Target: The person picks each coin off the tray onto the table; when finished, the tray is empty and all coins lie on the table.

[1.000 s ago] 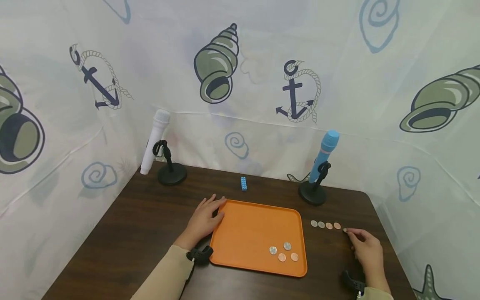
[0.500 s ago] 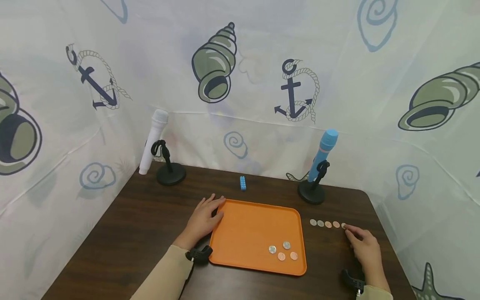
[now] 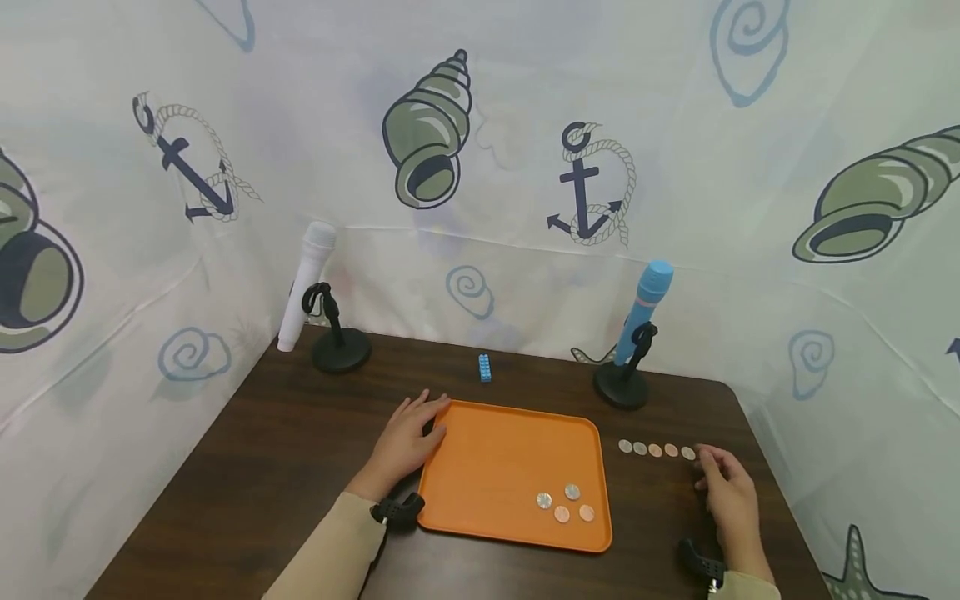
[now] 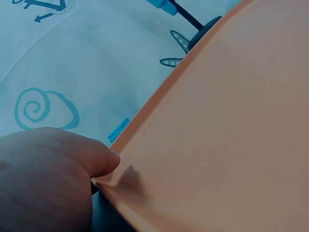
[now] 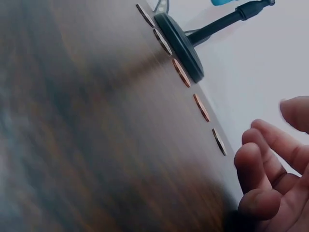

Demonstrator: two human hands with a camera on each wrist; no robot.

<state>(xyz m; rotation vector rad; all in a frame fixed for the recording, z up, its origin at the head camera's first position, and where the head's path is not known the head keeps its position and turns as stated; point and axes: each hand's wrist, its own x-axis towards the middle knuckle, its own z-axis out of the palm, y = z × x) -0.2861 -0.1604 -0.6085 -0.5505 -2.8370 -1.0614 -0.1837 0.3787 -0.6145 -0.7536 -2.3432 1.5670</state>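
5 coins [image 3: 655, 450] in a row by the slack right hand [image 3: 723, 494], 4 coins [image 3: 566, 503] on the orange tray [image 3: 495, 467] under flat left hand [image 3: 408, 442].

Five coins [image 3: 655, 449] in a row on the table [image 3: 285, 450]. Four coins on tray [image 3: 564, 503] inside one orange tray [image 3: 502, 454]. Two microphones on stands: one white [image 3: 306, 285], one blue [image 3: 642, 312]. One small blue brick [image 3: 485, 367]. Two hands: left [image 3: 405, 442], right [image 3: 726, 492].
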